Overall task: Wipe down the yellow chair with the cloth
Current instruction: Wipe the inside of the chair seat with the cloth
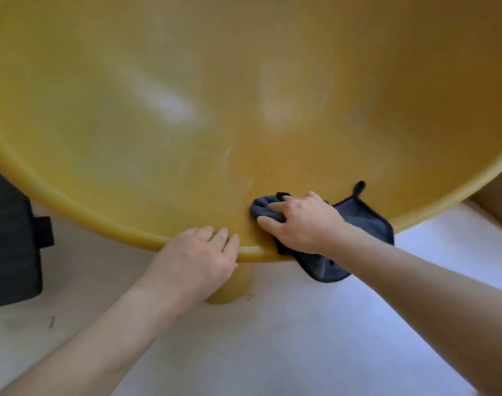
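Two hands work at the chair (187,110): left hand (198,252) rests flat and open on its near rim (72,214), right hand (301,224) has its grip closed round the cloth (369,221) just inside, and streaks suggest wiping is only partly done.

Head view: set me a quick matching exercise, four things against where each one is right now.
Things
1. left hand
2. right hand
3. cloth
4. black object

Places
a. at the left edge of view, beside the chair
b. resting on the front rim of the yellow chair
c. gripping bunched fabric on the seat
d. draped over the rim, one corner hanging below it

Pairs: 1-b; 2-c; 3-d; 4-a
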`<action>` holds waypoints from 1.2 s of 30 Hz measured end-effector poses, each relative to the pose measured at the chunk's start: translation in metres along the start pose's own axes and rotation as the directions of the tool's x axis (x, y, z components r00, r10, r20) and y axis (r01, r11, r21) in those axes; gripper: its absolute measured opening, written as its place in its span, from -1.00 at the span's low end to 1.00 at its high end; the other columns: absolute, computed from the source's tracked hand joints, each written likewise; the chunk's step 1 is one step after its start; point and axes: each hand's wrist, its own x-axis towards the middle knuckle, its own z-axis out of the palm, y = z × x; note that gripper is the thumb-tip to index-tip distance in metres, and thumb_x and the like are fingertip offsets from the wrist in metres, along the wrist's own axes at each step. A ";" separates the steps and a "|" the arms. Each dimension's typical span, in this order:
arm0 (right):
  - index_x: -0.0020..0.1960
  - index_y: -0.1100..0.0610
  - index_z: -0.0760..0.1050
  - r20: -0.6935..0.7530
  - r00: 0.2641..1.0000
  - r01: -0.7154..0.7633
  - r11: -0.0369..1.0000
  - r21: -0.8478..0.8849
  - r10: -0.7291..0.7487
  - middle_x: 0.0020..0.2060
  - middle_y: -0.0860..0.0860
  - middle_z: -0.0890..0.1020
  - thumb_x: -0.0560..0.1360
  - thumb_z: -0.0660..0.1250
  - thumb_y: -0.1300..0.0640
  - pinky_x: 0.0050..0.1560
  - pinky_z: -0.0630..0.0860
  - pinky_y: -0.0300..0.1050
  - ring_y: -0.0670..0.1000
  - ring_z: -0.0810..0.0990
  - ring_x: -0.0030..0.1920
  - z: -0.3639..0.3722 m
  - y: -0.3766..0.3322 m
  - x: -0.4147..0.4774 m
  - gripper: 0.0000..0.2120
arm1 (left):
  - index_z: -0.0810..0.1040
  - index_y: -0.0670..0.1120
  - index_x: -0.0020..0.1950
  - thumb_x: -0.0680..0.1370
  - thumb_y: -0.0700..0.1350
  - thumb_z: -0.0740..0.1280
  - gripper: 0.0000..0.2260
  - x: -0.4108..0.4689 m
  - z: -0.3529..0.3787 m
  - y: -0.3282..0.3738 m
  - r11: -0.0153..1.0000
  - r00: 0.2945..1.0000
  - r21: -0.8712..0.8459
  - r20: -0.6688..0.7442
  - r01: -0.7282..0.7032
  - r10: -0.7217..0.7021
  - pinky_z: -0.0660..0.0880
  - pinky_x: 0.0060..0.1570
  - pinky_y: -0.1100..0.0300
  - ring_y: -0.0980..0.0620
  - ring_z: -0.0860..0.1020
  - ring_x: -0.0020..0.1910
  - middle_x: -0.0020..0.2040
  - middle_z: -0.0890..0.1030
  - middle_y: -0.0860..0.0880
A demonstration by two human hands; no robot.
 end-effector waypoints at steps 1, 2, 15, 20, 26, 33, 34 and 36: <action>0.19 -0.01 0.51 -0.012 0.998 0.070 0.997 0.042 -0.070 0.04 0.02 0.59 0.61 0.04 -0.16 0.15 0.26 -0.04 0.08 0.52 0.09 0.002 -0.010 0.000 -0.63 | 0.65 -0.29 -0.04 0.46 -0.08 0.16 -0.64 -0.001 -0.002 0.002 1.000 1.000 0.022 0.000 -0.009 0.009 0.60 -0.36 0.06 -0.18 0.64 -0.32 -0.19 0.67 -0.25; 0.26 -0.08 0.50 -0.010 0.993 0.119 0.989 0.088 -0.119 0.12 -0.03 0.60 0.61 0.07 -0.14 0.18 0.30 -0.04 0.07 0.52 0.16 0.002 -0.010 -0.001 -0.65 | 0.65 -0.29 -0.04 0.46 -0.12 0.20 -0.69 -0.001 -0.003 0.004 0.999 1.000 0.046 -0.006 -0.023 0.023 0.60 -0.36 0.06 -0.18 0.63 -0.33 -0.20 0.67 -0.25; 0.27 -0.23 0.43 0.080 0.995 -0.071 0.982 0.177 0.058 0.29 -0.10 0.48 0.58 0.02 -0.22 0.19 0.36 0.08 0.10 0.37 0.23 0.007 0.009 -0.012 -0.65 | 0.55 -0.08 -0.40 0.00 0.10 0.61 -0.61 0.016 -0.034 0.041 0.987 0.965 -0.159 0.253 -0.031 0.071 0.32 -0.59 0.27 -0.02 0.49 -0.53 -0.49 0.51 -0.02; 0.32 -0.49 0.21 0.162 0.985 -0.065 0.998 0.013 0.062 0.43 -0.34 0.26 0.56 0.05 -0.23 0.25 0.31 0.21 0.04 0.22 0.41 -0.002 0.050 -0.018 -0.65 | 0.60 0.06 0.03 0.53 0.22 0.10 -0.63 0.018 -0.049 0.027 0.962 0.962 -0.233 0.261 0.145 -0.082 0.45 -0.16 0.19 0.01 0.57 -0.08 -0.08 0.59 0.05; 0.35 -0.23 0.40 0.017 0.988 -0.155 0.987 0.051 0.154 0.38 -0.05 0.46 0.55 0.06 -0.04 0.28 0.29 -0.01 0.07 0.43 0.28 0.010 0.062 -0.003 -0.60 | 0.64 0.10 -0.11 0.49 0.21 0.08 -0.63 0.007 -0.047 0.030 0.921 0.966 -0.337 0.227 0.195 -0.121 0.47 -0.29 0.25 0.09 0.55 -0.21 -0.21 0.58 0.12; 0.24 -0.42 0.41 0.153 0.951 0.203 0.914 0.350 -0.270 0.40 -0.23 0.35 0.60 0.10 -0.15 0.26 0.27 0.19 0.05 0.26 0.31 -0.001 -0.046 -0.010 -0.72 | 0.51 0.16 0.18 0.53 0.24 0.16 -0.68 -0.012 -0.064 0.012 0.894 0.912 -0.286 0.326 0.345 -0.247 0.37 0.00 0.22 0.16 0.39 0.20 0.12 0.48 0.16; 0.26 -0.46 0.36 0.182 0.952 0.190 0.942 0.278 -0.246 0.43 -0.24 0.29 0.60 0.10 -0.17 0.24 0.27 0.20 0.05 0.21 0.33 -0.001 -0.031 -0.012 -0.71 | 0.50 0.17 0.19 0.53 0.26 0.15 -0.67 -0.016 -0.065 0.009 0.887 0.915 -0.303 0.317 0.348 -0.250 0.40 0.01 0.21 0.17 0.39 0.19 0.11 0.49 0.16; 0.25 -0.47 0.36 0.206 0.967 0.106 0.972 0.209 -0.150 0.44 -0.23 0.27 0.59 0.13 -0.13 0.27 0.32 0.19 0.07 0.22 0.33 0.001 0.015 -0.012 -0.70 | 0.47 0.19 0.20 0.51 0.32 0.11 -0.62 -0.022 -0.065 0.001 0.906 0.917 -0.247 0.296 0.343 -0.266 0.44 -0.01 0.18 0.16 0.39 0.16 0.09 0.50 0.16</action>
